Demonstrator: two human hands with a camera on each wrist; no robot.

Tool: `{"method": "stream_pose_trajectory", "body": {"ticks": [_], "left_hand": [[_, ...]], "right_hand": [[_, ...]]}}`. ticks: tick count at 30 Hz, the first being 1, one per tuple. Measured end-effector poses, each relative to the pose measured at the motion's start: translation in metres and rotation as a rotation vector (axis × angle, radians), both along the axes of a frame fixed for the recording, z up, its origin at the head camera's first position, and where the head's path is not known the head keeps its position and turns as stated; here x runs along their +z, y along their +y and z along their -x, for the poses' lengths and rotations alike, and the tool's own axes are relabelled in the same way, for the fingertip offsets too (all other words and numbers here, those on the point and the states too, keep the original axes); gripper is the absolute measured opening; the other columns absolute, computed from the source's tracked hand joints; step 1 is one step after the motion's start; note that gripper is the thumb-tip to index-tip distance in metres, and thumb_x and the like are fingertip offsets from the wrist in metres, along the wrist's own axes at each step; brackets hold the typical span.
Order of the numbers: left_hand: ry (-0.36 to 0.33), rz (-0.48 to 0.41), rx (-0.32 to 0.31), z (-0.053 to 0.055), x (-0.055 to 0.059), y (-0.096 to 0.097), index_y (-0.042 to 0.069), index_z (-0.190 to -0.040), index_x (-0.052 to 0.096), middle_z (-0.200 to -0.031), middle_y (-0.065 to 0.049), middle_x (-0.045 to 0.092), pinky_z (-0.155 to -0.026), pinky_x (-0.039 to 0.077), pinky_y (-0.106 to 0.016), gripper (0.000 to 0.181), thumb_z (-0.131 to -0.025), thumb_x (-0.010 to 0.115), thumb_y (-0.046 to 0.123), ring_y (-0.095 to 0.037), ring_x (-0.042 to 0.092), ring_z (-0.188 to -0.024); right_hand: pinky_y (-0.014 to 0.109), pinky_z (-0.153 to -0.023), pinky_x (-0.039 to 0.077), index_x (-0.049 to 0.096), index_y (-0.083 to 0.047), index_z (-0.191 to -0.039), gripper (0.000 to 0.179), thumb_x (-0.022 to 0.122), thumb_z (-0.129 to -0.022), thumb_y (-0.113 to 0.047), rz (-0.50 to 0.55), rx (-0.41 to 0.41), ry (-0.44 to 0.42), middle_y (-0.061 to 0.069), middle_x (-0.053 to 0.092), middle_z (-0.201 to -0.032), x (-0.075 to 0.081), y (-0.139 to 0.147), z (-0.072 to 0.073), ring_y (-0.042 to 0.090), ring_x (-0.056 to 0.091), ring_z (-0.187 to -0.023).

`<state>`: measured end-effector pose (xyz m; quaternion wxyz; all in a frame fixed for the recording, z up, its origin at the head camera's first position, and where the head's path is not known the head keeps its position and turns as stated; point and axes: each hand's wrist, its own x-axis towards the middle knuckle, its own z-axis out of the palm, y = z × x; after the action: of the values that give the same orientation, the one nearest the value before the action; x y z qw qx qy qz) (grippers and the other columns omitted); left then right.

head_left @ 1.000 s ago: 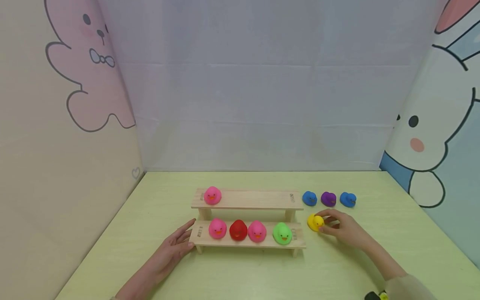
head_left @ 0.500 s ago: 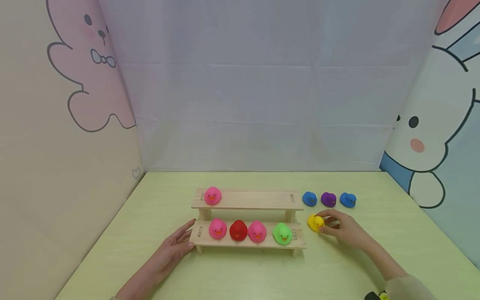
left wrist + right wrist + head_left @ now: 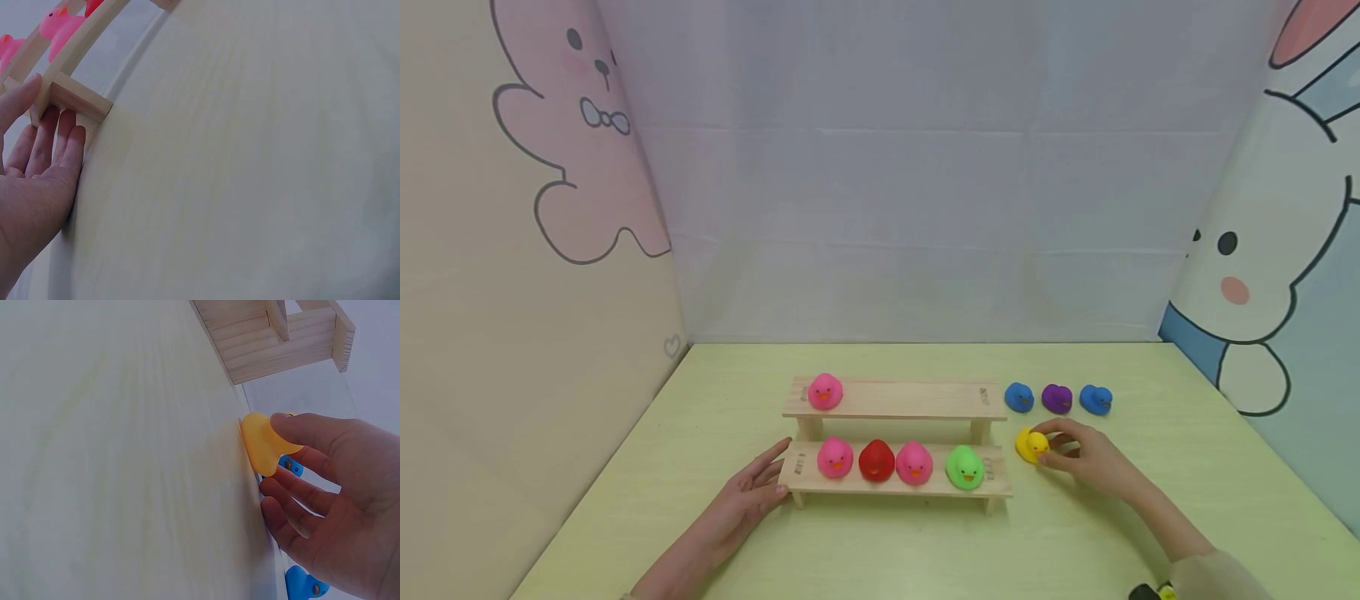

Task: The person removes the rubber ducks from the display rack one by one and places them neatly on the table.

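Observation:
My right hand [image 3: 1092, 458] pinches the head of a yellow rubber duck [image 3: 1027, 446], low at the tabletop beside the wooden stand. In the right wrist view the thumb lies on the duck [image 3: 259, 442]. My left hand [image 3: 741, 507] grips the left end of the two-step wooden stand [image 3: 891, 485]; in the left wrist view its thumb is at the step's edge and its fingers reach around the end. The lower step bears a pink duck [image 3: 835, 458], a red duck [image 3: 877, 461], another pink duck [image 3: 914, 463] and a green duck [image 3: 965, 467]. One pink duck [image 3: 825, 392] sits on the upper step.
Right of the stand, a blue duck [image 3: 1019, 397], a purple duck [image 3: 1057, 398] and a second blue duck [image 3: 1096, 400] stand in a row on the pale table [image 3: 925, 554]. Cloth-like panels with cartoon animals rise around the table's back and sides.

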<state>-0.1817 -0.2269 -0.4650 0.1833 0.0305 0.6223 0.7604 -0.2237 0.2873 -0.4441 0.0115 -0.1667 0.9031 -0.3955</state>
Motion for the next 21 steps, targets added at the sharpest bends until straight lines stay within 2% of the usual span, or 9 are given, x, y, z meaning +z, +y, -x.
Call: {"method": "stream_pose_trajectory", "body": {"ticks": [5, 11, 21], "left_hand": [[0.001, 0.001, -0.006, 0.000, 0.001, 0.000, 0.014, -0.153, 0.022, -0.147, -0.019, 0.030, -0.100, 0.038, -0.030, 0.071, -0.093, 0.058, 0.003, -0.021, 0.045, -0.125], [-0.004, 0.003, -0.002, -0.001, 0.001, 0.000, 0.015, -0.153, 0.023, -0.149, -0.019, 0.026, -0.101, 0.037, -0.031, 0.071, -0.093, 0.059, 0.004, -0.021, 0.043, -0.126], [0.006, -0.001, -0.017, 0.000, 0.000, 0.000, 0.015, -0.153, 0.022, -0.148, -0.019, 0.027, -0.101, 0.037, -0.030, 0.071, -0.093, 0.058, 0.004, -0.020, 0.043, -0.127]], "right_hand": [[0.033, -0.078, 0.053, 0.062, -0.005, -0.114, 0.032, 0.072, -0.086, -0.016, -0.002, -0.004, 0.004, 0.009, 0.062, -0.110, 0.001, 0.000, 0.000, 0.027, 0.060, -0.094], [0.034, -0.078, 0.053, 0.060, -0.004, -0.118, 0.040, 0.075, -0.083, -0.014, 0.006, -0.004, 0.014, 0.011, 0.061, -0.114, 0.000, -0.001, -0.001, 0.027, 0.059, -0.095], [0.040, -0.077, 0.053, 0.056, -0.002, -0.125, 0.053, 0.079, -0.079, -0.014, 0.016, 0.024, 0.073, 0.016, 0.056, -0.124, 0.015, 0.000, -0.004, 0.035, 0.056, -0.102]]}}
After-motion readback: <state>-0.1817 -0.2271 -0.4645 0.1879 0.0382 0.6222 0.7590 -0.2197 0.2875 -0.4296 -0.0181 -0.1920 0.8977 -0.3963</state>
